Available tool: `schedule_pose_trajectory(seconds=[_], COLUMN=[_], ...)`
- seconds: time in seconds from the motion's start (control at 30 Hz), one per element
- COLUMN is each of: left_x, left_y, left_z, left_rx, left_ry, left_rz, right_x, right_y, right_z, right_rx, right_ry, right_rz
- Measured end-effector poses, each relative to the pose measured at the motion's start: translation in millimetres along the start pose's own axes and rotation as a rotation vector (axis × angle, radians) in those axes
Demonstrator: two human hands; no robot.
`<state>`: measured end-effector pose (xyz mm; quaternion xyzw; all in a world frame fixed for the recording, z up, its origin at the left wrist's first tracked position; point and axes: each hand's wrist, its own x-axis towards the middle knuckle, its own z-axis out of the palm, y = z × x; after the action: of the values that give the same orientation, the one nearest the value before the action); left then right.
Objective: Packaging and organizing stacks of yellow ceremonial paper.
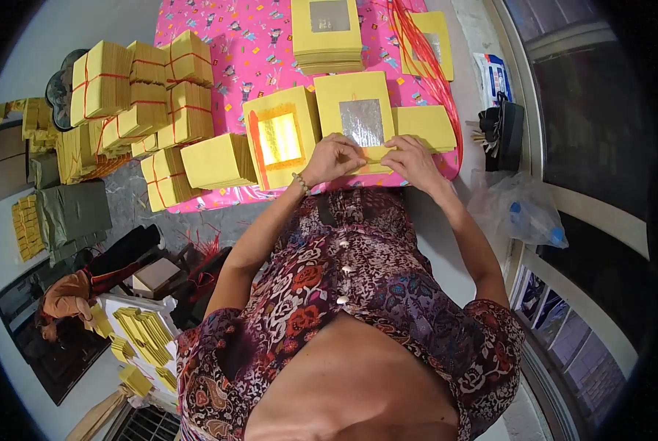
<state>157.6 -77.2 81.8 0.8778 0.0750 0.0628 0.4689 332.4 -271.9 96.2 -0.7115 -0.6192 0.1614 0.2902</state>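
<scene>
— Hands first: where are they in the head view?

— Both sit at the near edge of the yellow paper stack with the silver foil square (358, 117), on the pink patterned table cover (233, 44). The left hand (334, 158) has its fingers curled, pinching the stack's lower edge. The right hand (411, 160) lies just beside it, fingers pressed down on the same edge, close to the lower right corner.

— So the stack is beyond the hands?

— Yes, it stretches away from the fingertips, toward the far side of the table.

— What lies around it?

— Touching its left side, a stack with a gold foil square (281, 138); further left, a plain yellow stack (217, 160). To the right, another plain yellow stack (426, 125), near loose red strings (432, 66). Bundles tied with red string (141, 81) pile up at far left.
</scene>
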Motion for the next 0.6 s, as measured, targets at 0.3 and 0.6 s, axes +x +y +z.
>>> schedule_pose_trajectory(seconds=[0.3, 0.6], left_x=[-3.1, 15.1], left_y=[33.7, 32.9], left_z=[-16.5, 0.3], left_rx=[0.279, 0.562], left_ry=[0.145, 0.271], left_rz=[0.016, 0.082], right_x=[32.2, 123.5], right_y=[4.0, 42.1], right_z=[-18.3, -30.7], right_rx=[-0.024, -0.059], right_ry=[0.039, 0.152], right_rz=[0.013, 0.163])
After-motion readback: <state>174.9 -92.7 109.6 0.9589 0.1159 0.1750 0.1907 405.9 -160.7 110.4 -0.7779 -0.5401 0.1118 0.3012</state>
